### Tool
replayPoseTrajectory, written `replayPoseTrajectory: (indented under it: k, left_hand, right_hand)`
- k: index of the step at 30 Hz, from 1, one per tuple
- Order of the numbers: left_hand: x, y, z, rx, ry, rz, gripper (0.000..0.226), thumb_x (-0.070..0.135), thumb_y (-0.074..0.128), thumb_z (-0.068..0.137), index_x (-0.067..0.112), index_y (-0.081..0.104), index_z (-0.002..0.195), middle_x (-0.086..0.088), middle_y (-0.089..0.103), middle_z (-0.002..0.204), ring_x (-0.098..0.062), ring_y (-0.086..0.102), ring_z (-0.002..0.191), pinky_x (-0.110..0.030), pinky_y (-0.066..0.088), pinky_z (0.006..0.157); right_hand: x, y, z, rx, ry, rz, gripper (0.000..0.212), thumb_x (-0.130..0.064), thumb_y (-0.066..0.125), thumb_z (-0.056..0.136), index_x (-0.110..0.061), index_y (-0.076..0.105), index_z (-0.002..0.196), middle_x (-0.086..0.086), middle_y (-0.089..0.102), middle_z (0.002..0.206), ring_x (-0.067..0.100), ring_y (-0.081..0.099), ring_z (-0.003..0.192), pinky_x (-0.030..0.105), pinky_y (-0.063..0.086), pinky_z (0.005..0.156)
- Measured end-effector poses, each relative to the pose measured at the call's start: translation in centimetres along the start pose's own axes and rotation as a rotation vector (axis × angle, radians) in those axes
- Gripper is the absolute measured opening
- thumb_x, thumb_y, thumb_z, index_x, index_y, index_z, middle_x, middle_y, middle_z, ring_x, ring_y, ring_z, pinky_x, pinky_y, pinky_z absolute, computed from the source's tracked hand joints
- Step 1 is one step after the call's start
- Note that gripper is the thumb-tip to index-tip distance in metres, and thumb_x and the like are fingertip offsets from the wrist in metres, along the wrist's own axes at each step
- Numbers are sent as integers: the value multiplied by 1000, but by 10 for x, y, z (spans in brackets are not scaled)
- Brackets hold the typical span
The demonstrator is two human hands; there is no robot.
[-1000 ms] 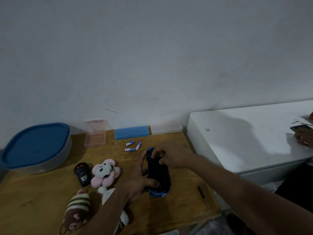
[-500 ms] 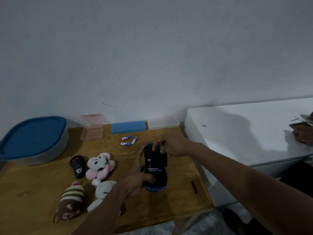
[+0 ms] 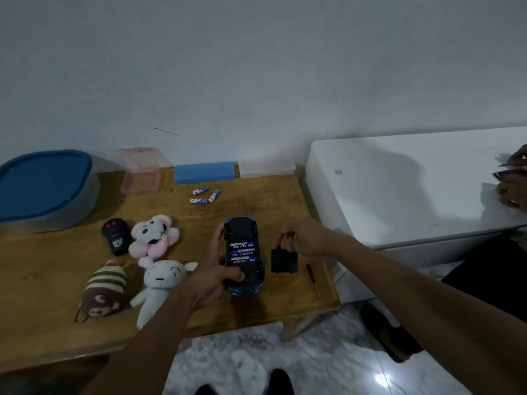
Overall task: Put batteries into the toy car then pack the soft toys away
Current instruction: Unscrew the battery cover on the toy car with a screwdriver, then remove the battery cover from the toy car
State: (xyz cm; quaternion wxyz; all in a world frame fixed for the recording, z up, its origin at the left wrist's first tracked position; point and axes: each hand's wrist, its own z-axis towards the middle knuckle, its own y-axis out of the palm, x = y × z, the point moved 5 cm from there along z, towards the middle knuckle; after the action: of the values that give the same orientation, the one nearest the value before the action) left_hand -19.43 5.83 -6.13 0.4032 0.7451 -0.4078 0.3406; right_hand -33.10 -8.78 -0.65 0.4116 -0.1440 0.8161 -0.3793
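The blue-lidded grey plastic tub (image 3: 71,220) runs off the left edge. The left hand (image 3: 214,276) covers the left flank of the upturned blue toy car (image 3: 243,252), and its forearm hides part of the white plush animal (image 3: 159,283). Whether the right hand (image 3: 305,236) touches the flat black plastic cover (image 3: 283,259) is unclear. A second person's blurred hands (image 3: 513,192) are cropped at the right.

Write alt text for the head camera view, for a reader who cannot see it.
A person's left hand holds an upturned blue toy car, batteries showing in its open compartment, while the right hand pinches the black battery cover beside it on a wooden table. Pink, white and striped soft toys, a remote, three loose batteries and a screwdriver lie around.
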Motion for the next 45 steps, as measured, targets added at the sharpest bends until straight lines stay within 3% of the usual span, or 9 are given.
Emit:
replayPoseTrajectory:
  k: [4,8,12,20,24,29,34,40,45]
  left_hand:
    - [-17,-1,-4,-10,-46,-42,117,-36,49,70,49,21,146,-17,56,133,-38,57,117,-44,58,79]
    - [-30,-2,-9,2,-67,-81,122,-30,58,62,50,22,145,-18,57,132,-38,58,116,-46,57,81]
    - [-37,-5,-15,13,-74,-116,122,-24,62,57,51,23,144,-14,63,127,-39,60,116,-51,54,83]
    - [-34,-1,-19,20,-42,-184,114,-21,59,59,52,28,142,-16,66,121,-39,62,110,-50,55,80]
    - [-30,-2,-17,18,-49,-189,117,-20,61,56,53,28,141,-16,66,120,-38,63,108,-49,55,80]
    - [-20,-5,-17,5,-51,-171,115,-21,60,55,51,31,140,-12,70,115,-36,65,105,-49,56,79]
    - [-4,-6,-15,-21,-39,-146,115,-21,59,57,53,30,140,-16,64,124,-38,63,109,-49,55,82]
    - [16,-1,-5,-75,22,-81,106,-26,55,68,49,29,140,-15,61,127,-39,62,110,-48,57,72]
    - [31,1,10,-144,65,-27,118,-27,64,63,54,26,140,-15,58,132,-39,61,114,-57,52,89]
  right_hand:
    - [24,31,0,-84,32,-1,30,9,49,85,-7,69,100,-14,53,73,5,52,68,13,44,58]
    - [42,55,6,-138,27,-3,32,8,44,85,-9,69,97,3,63,89,14,57,78,24,48,69]
    - [53,66,10,-168,23,-31,33,6,45,83,-14,68,95,-5,60,89,11,56,81,27,50,69]
    - [55,70,13,-131,10,-92,32,3,47,89,-10,64,112,8,64,111,10,53,88,20,42,72]
    - [57,71,14,-110,23,-117,35,2,47,91,-12,61,119,9,64,107,11,53,86,19,41,65]
    - [52,60,12,-78,52,-90,33,2,46,91,-11,61,118,9,61,97,16,56,86,31,50,77]
    - [25,24,8,68,78,38,28,-3,48,92,-12,64,112,3,59,97,19,58,88,28,49,73]
    - [-20,6,4,119,176,708,11,-17,66,87,-18,61,97,7,66,100,22,68,87,35,60,78]
    - [-44,5,7,148,113,657,16,-12,69,84,-24,61,89,6,64,98,20,65,93,34,60,78]
